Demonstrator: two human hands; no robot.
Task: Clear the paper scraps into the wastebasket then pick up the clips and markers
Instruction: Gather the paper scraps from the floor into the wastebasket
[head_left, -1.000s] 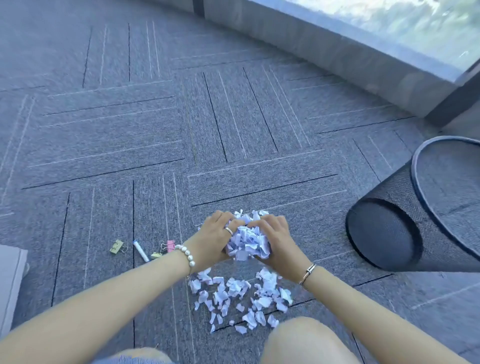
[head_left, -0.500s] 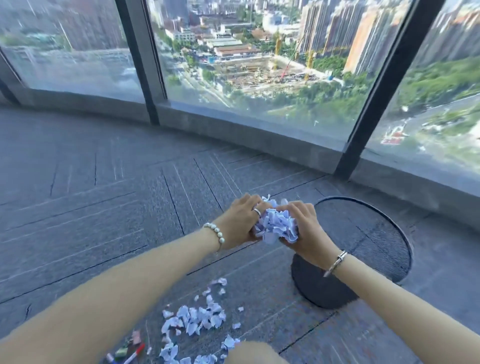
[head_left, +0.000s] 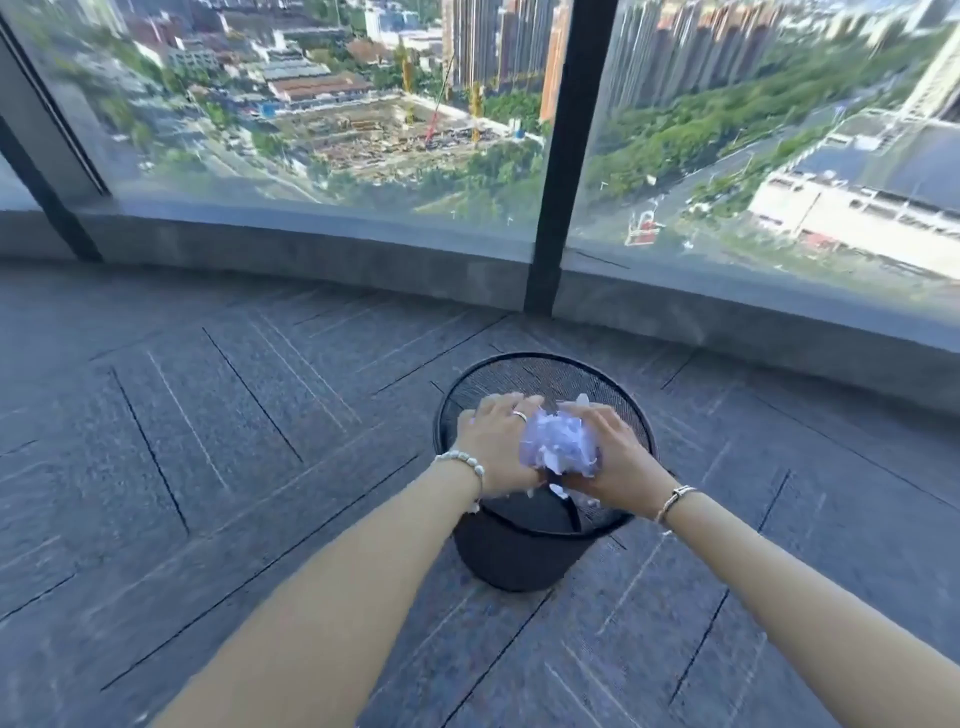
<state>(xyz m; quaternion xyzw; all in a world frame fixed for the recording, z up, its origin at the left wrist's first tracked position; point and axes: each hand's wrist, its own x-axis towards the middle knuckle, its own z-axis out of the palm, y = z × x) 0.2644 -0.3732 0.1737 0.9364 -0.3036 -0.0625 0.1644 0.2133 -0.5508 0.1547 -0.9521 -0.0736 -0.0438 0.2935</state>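
A bunch of white and pale-purple paper scraps (head_left: 559, 450) is held between my two hands, directly above the mouth of the black mesh wastebasket (head_left: 511, 558). My left hand (head_left: 497, 446) cups the bunch from the left and my right hand (head_left: 619, 463) cups it from the right, fingers curved over it. A few loose scraps (head_left: 559, 490) are dropping from under the bunch into the basket. The clips, the markers and the scraps left on the floor are out of view.
The wastebasket stands upright on grey carpet tiles (head_left: 218, 447). Behind it runs a low grey sill (head_left: 322, 249) under a curved glass wall with a black mullion (head_left: 550, 218).
Both hands carried the paper bunch from the floor pile up and right, to over the basket. The view swung with them, so the floor scraps, clips and marker left the frame.
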